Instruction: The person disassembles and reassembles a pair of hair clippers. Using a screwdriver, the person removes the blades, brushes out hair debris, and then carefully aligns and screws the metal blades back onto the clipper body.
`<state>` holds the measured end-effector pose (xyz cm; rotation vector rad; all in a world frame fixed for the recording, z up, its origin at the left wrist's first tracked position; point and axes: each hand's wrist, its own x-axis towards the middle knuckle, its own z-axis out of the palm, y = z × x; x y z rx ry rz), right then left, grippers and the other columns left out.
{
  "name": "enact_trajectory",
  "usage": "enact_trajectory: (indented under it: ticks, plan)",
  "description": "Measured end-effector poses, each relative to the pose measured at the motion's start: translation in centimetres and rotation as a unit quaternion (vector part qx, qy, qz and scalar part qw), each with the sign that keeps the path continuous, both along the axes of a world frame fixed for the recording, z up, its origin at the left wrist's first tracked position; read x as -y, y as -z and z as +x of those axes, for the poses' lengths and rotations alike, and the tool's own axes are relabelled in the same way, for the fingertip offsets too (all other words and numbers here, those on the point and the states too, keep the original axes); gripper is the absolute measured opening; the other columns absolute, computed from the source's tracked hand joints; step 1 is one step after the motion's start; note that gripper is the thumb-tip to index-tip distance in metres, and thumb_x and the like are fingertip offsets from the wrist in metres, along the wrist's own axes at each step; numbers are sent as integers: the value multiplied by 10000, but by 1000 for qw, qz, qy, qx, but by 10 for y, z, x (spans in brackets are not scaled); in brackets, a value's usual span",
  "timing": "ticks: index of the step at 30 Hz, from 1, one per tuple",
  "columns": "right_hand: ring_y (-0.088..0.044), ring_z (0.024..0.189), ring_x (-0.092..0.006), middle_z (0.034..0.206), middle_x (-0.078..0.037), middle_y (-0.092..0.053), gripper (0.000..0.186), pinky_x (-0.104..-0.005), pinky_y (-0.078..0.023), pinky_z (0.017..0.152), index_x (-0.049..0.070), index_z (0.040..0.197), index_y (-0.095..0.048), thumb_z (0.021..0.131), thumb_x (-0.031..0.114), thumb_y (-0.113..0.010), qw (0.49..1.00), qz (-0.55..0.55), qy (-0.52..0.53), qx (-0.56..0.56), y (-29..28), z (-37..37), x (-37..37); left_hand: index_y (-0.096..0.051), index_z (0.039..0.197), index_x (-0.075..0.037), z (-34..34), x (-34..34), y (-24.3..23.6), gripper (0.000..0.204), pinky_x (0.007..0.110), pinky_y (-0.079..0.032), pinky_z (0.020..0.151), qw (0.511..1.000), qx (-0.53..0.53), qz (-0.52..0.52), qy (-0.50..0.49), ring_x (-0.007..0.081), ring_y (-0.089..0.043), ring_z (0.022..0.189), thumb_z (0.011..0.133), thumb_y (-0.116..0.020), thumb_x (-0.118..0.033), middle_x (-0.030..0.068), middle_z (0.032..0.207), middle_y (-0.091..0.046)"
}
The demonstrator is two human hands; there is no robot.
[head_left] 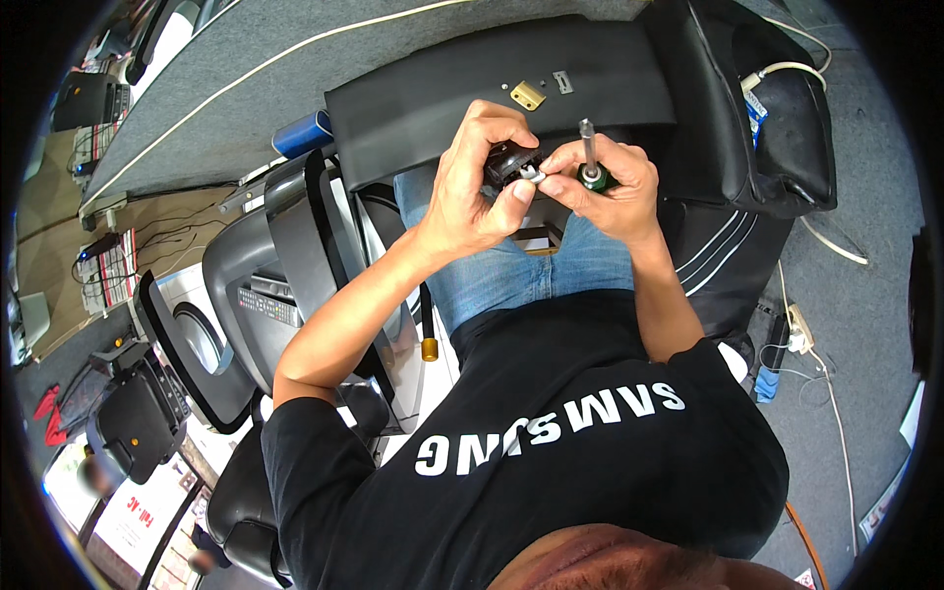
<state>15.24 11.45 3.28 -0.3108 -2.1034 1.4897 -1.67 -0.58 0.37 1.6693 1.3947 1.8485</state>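
My left hand (470,187) is closed around a small black device (504,163), which looks like an opened hair clipper, held above my lap. With thumb and forefinger, my right hand (619,202) pinches at a small whitish part (532,174) on the clipper's open end. That same hand also keeps a screwdriver (589,147) in its grip, clear shaft pointing away from me and green handle partly hidden by the fingers. Beyond my hands, a gold clipper blade (527,95) and a slim silver plate (562,83) lie on a black padded surface (423,103), with tiny bits near them.
To the left stand a blue cylinder (302,134) and a black chair (231,261) with a remote control (268,306) on it. A black padded armrest (787,147) is at the right. White cables and a power strip (800,329) lie on the grey floor.
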Motion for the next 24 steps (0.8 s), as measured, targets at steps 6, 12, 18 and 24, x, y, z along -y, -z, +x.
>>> enact_trajectory:
  ticks: [6,12,18,24]
  plan:
    - [-638,624,-35,746,-19,-726,190,-203,-463,551,24,1014,-749,878,109,-851,996,47,38,-69,8,-6,5,-536,1198,-17,2,3,-2,415,382,-499,764,999,-32,-9,-27,273,-578,902,911,-683,-278,172,1089,-559]
    - [-680,608,-69,734,-36,-727,214,-217,-494,535,10,981,-712,874,126,-856,991,100,31,-83,5,-10,2,-523,1216,-15,1,2,1,418,394,-494,775,1000,-16,-17,-2,270,-565,911,941,-652,-303,177,1096,-550]
    - [-693,585,-87,707,-36,-717,273,-215,-495,505,16,982,-696,844,158,-884,985,123,3,-120,16,-10,-5,-478,1245,-9,2,5,0,426,398,-477,895,998,-11,-51,37,243,-552,1000,984,-583,-330,189,1122,-531]
    - [-701,602,-98,723,-40,-722,283,-224,-501,514,20,970,-699,827,168,-894,987,100,-4,-129,20,-12,-3,-516,1207,-4,7,3,3,415,394,-474,821,999,29,-25,34,267,-539,948,971,-625,-329,169,1073,-544]
